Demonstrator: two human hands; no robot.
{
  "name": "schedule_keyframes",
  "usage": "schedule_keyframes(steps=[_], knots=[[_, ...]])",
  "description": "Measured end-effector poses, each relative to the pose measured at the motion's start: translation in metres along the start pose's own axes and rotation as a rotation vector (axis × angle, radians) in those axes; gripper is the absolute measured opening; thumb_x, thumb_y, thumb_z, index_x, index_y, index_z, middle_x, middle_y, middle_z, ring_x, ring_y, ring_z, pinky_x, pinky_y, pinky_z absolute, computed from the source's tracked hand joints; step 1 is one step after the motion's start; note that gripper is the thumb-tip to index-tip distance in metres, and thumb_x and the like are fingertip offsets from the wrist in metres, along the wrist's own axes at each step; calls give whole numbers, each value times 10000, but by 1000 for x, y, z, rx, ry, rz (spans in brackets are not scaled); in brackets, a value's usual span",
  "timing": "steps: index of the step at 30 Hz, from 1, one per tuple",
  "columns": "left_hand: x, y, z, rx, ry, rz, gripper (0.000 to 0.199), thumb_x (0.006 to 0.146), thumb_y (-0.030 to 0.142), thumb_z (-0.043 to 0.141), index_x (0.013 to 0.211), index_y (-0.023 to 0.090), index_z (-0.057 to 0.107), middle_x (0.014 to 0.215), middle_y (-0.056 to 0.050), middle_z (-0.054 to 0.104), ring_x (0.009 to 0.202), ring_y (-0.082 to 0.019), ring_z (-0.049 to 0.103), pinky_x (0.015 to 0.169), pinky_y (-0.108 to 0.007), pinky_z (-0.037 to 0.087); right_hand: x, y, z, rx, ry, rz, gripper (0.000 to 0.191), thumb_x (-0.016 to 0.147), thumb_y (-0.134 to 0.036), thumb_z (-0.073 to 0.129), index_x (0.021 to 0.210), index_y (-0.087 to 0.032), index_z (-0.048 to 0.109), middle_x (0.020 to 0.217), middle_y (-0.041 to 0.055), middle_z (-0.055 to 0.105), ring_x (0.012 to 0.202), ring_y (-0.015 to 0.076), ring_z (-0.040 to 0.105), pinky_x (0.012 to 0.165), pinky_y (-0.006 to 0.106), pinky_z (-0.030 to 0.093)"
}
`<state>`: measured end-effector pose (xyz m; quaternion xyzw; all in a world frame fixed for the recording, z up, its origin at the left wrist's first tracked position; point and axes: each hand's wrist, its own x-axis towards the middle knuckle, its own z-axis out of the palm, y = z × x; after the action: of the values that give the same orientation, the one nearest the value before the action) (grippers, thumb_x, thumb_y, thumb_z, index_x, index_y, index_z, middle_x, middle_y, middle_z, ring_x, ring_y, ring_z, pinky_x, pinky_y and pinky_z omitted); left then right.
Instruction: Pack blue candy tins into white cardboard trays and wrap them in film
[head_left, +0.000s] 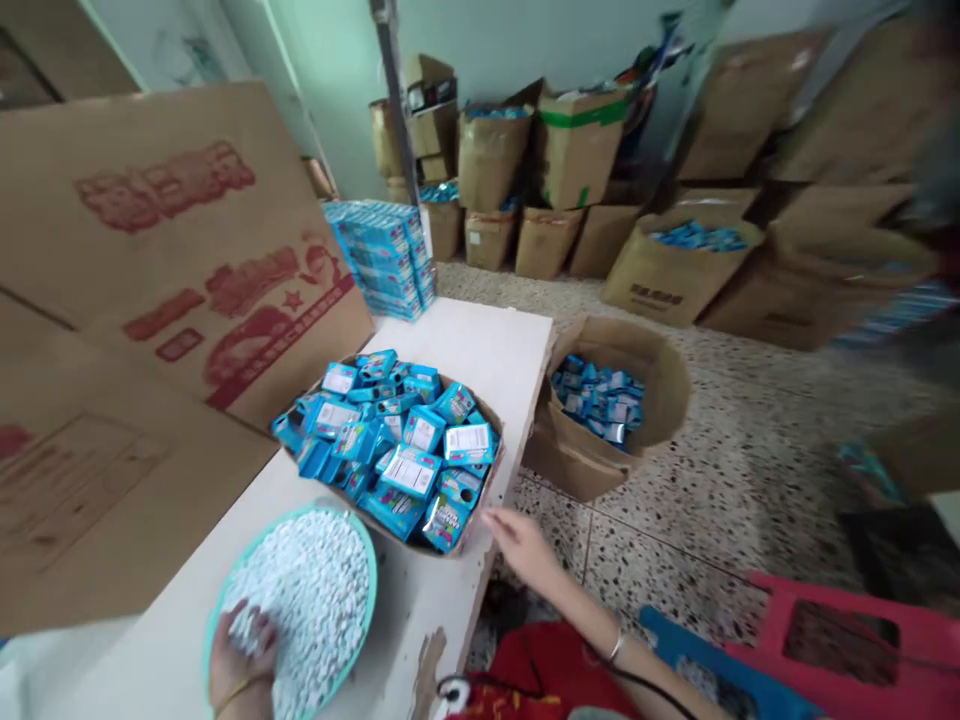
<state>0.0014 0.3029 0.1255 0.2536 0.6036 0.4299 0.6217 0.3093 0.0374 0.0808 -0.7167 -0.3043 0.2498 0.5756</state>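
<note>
My left hand (244, 660) is down in a turquoise bowl (373, 590) heaped with small white pellets (311, 585). Its fingers curl around some of the pellets. Beyond the bowl, a low cardboard tray (493, 470) is piled with small blue packets (409, 470), some showing white label panels. My right hand (517, 540) hovers by the tray's near right corner at the table edge, fingers loosely stretched and nothing visible in them. Whether its fingertips touch the tray I cannot tell.
A large printed carton (187, 230) stands along the left of the white table (480, 340). Stacked blue boxes (382, 255) are at its far end. An open carton of blue packets (660, 390) sits on the floor to the right, near a pink stool (885, 640). More cartons (555, 245) line the wall.
</note>
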Motion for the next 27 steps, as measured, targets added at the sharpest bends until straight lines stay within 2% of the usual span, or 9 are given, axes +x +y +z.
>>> schedule_keyframes(steps=[3, 7, 9, 12, 15, 17, 20, 24, 27], knots=[[-24, -2, 14, -278, 33, -82, 78, 733, 186, 490, 805, 160, 501, 598, 32, 483, 379, -56, 432, 300, -121, 274, 30, 16, -26, -100, 68, -60, 425, 914, -518, 467, 1034, -177, 692, 1004, 122, 691, 942, 263, 646, 877, 434, 519], [-43, -5, 19, -440, 72, -113, 110, 834, 148, 382, 811, 147, 490, 646, -5, 529, 392, -54, 465, 307, -122, 289, 93, 13, -31, -425, 92, -234, 558, 892, -505, 503, 1302, -129, 543, 1248, 201, 563, 1181, 318, 514, 991, 506, 429], [-45, -4, 16, -462, 108, -129, 131, 849, 131, 365, 821, 150, 491, 669, -19, 556, 396, -56, 477, 305, -124, 291, 117, 7, -24, -618, -4, -313, 691, 837, -489, 590, 1401, -118, 441, 1401, 221, 454, 1315, 356, 390, 1053, 546, 349], [-39, -1, 7, -463, 136, -137, 135, 820, 106, 384, 853, 158, 505, 659, -24, 567, 406, -71, 500, 303, -130, 303, 137, 2, -11, -843, -243, -426, 882, 701, -397, 740, 1455, -135, 364, 1511, 203, 331, 1414, 370, 227, 1132, 573, 181], [-30, 2, 1, -425, 80, -123, 135, 760, 105, 458, 864, 175, 509, 603, 0, 531, 407, -86, 503, 299, -125, 289, 142, 2, -1, -956, -321, -432, 898, 662, -276, 741, 1458, -126, 354, 1487, 218, 366, 1395, 380, 262, 1137, 592, 108], [-29, 4, 2, -395, 70, -118, 111, 753, 119, 474, 845, 175, 503, 587, 6, 513, 409, -89, 507, 306, -123, 287, 142, 3, 0, -963, -302, -441, 869, 680, -243, 706, 1461, -120, 344, 1404, 220, 467, 1314, 371, 385, 1134, 596, 120], [-34, 3, 11, -327, 138, -99, 60, 793, 145, 448, 821, 158, 500, 596, 5, 506, 426, -83, 524, 339, -119, 302, 137, 5, -10, -897, -239, -460, 851, 696, -284, 696, 1451, -104, 348, 1278, 208, 563, 1181, 353, 498, 1128, 601, 159], [-37, -5, 18, -122, 135, -9, 64, 813, 183, 452, 795, 144, 499, 628, -2, 504, 474, -69, 532, 386, -108, 285, 119, -1, -29, -671, -42, -408, 859, 750, -469, 666, 1463, -141, 317, 1293, 193, 548, 1203, 366, 486, 1104, 639, 204], [-30, -15, 13, -29, 160, 45, 104, 772, 249, 527, 796, 148, 515, 664, -16, 533, 517, -94, 550, 414, -135, 305, 99, -8, -37, -342, 26, -258, 911, 736, -576, 668, 1464, -167, 306, 1374, 183, 485, 1254, 339, 465, 1089, 555, 325]])
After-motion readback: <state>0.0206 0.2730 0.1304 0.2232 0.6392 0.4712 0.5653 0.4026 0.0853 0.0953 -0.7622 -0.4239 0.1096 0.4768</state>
